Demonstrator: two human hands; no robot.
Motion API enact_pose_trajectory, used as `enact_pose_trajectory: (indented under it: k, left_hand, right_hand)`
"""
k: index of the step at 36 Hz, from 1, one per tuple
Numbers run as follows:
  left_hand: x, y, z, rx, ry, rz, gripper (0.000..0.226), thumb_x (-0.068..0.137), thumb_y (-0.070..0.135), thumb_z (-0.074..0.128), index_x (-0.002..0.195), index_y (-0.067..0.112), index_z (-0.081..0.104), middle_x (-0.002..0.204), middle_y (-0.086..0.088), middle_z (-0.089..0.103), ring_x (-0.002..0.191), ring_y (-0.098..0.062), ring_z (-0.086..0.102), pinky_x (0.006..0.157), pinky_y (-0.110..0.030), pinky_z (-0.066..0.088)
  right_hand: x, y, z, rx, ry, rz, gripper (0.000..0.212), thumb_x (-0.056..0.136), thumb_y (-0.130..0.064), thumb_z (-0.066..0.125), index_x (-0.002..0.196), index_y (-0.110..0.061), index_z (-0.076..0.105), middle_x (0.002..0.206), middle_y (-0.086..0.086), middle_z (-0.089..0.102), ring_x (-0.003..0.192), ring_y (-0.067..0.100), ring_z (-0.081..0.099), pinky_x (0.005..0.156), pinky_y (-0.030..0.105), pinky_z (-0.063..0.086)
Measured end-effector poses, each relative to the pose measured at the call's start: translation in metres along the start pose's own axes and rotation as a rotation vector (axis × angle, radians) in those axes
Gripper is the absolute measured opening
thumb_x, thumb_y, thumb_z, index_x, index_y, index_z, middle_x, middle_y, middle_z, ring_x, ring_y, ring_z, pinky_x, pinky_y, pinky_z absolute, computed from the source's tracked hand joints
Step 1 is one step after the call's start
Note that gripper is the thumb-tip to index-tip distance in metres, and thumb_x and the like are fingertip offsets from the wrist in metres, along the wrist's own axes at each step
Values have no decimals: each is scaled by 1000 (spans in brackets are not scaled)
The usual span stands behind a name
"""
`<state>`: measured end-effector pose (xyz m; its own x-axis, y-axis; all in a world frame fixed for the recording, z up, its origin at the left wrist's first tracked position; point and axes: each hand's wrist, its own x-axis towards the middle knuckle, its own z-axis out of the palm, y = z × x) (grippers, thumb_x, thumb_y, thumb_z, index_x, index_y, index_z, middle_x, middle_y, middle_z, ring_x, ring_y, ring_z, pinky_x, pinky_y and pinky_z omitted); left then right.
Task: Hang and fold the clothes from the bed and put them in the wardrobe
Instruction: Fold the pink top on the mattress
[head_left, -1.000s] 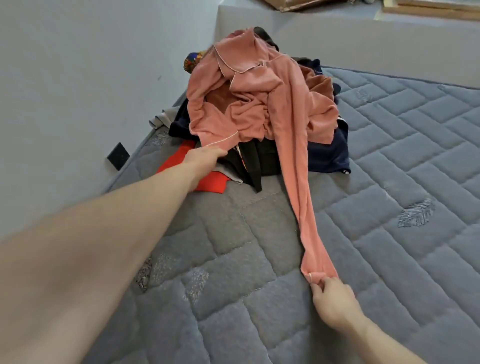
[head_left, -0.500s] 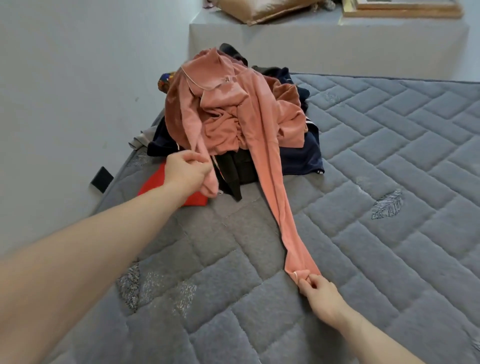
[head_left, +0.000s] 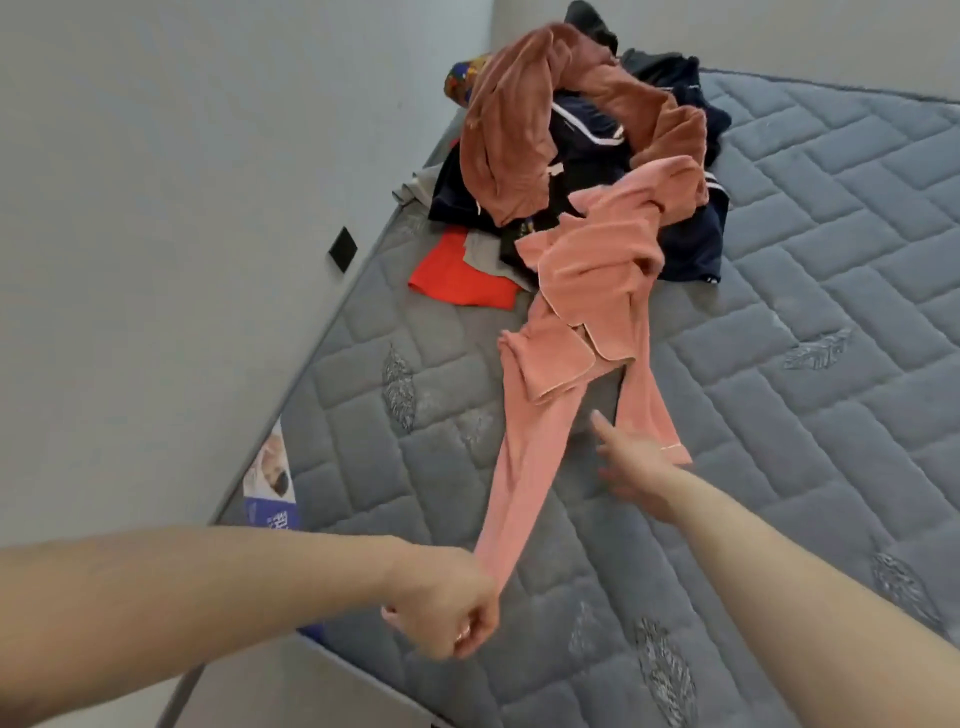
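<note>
Head view
Left hand (head_left: 447, 605): fingers curled tight into a fist around one end of the pink garment (head_left: 582, 322), near the front edge of the mattress (head_left: 810, 291).
Right hand (head_left: 631, 467): fingers spread and straight, holding nothing; it is just beside the other long strip of the pink garment, and I cannot tell if it touches the cloth.
Pink garment: soft, velvet-like cloth with thin pale piping on the edges. From the left fist one long narrow strip runs up and away, then it becomes a crumpled bunch that lies against the pile of clothes (head_left: 587, 150).
Pile of clothes: far beyond both hands, close to the wall (head_left: 182, 208). A brown plush piece lies on top, under it dark navy cloth with white stripes, a flat red piece (head_left: 457, 278) at the near left side, and a bit of many-coloured cloth at the back.
Mattress: grey, bare, quilted in a brick-like pattern with stitched leaf shapes; a printed label (head_left: 270, 483) is at its left edge, above the left forearm.
Room: plain pale wall along the left side, with a small black square plate (head_left: 343, 248) on it, low by the mattress edge.
</note>
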<state>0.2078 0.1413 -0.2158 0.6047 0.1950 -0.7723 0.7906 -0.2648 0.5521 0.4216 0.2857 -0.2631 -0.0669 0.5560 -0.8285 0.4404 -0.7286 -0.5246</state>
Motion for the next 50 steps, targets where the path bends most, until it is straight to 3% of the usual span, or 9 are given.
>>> enact_pose_trajectory:
  k: [8, 15, 21, 27, 32, 36, 39, 42, 50]
  left_hand:
    - [8, -25, 40, -105, -173, -268, 48, 87, 24, 77, 132, 19, 64, 117, 2, 71, 95, -19, 63, 78, -26, 53]
    - [61, -73, -50, -300, 748, -485, 31, 89, 28, 62, 118, 25, 73, 136, -1, 56, 121, -23, 59, 104, -32, 46]
    - [129, -74, -81, -45, 563, -506, 48, 89, 24, 55, 136, 29, 63, 169, -10, -5, 155, -33, -1, 121, -53, 25]
    - [154, -75, -89, -111, 646, -582, 72, 92, 23, 55, 157, 10, 24, 163, -7, 12, 153, -29, 6, 124, -56, 15]
    - [108, -73, -97, -173, 968, -435, 62, 90, 24, 67, 149, 16, 47, 144, -7, 51, 132, -31, 48, 112, -44, 37]
    - [49, -41, -129, -445, 1360, -342, 25, 88, 25, 76, 113, 28, 77, 111, 8, 73, 95, -5, 62, 79, -15, 41]
    - [-7, -3, -157, -519, 1523, -243, 13, 86, 20, 75, 94, 30, 80, 97, 12, 77, 89, -4, 68, 84, -23, 53]
    - [-72, 43, -175, -463, 1555, -100, 15, 87, 14, 75, 95, 26, 80, 96, 8, 76, 90, -8, 69, 87, -36, 57]
    - [-269, 164, -199, -91, 1460, 164, 15, 93, 10, 65, 98, 19, 77, 95, 5, 70, 87, -6, 61, 85, -30, 50]
  right_hand:
    - [-7, 39, 54, -312, 13, -38, 80, 88, -46, 70, 150, -10, 35, 137, 15, 59, 110, 24, 59, 90, 33, 47]
    - [5, 75, 31, -382, 207, -31, 58, 93, -20, 59, 146, -7, 39, 145, 16, 50, 131, 32, 51, 102, 32, 40]
    - [11, 109, 2, -439, 296, -47, 56, 89, -13, 55, 143, -9, 42, 143, 17, 44, 120, 36, 57, 97, 40, 50]
    - [-5, 133, -7, -375, 324, -210, 49, 93, -8, 52, 140, -18, 46, 141, 5, 45, 115, 22, 57, 101, 34, 46]
    - [-37, 125, -10, -286, 356, -335, 43, 93, -5, 54, 129, -29, 50, 128, -6, 49, 95, 4, 57, 89, 27, 45]
    - [-73, 97, -17, -207, 411, -401, 45, 88, -4, 60, 118, -35, 47, 124, -5, 50, 100, 13, 59, 90, 32, 50]
    - [-109, 67, -24, -169, 430, -435, 46, 86, -8, 64, 120, -35, 49, 123, -6, 52, 99, 8, 59, 86, 31, 52]
    - [-156, 35, -32, -167, 446, -491, 51, 83, -12, 68, 121, -40, 47, 123, -10, 54, 102, 6, 60, 88, 30, 51]
    - [-296, -56, -37, -223, 470, -647, 73, 83, -45, 79, 145, -26, 46, 140, -10, 51, 117, 10, 55, 97, 29, 47]
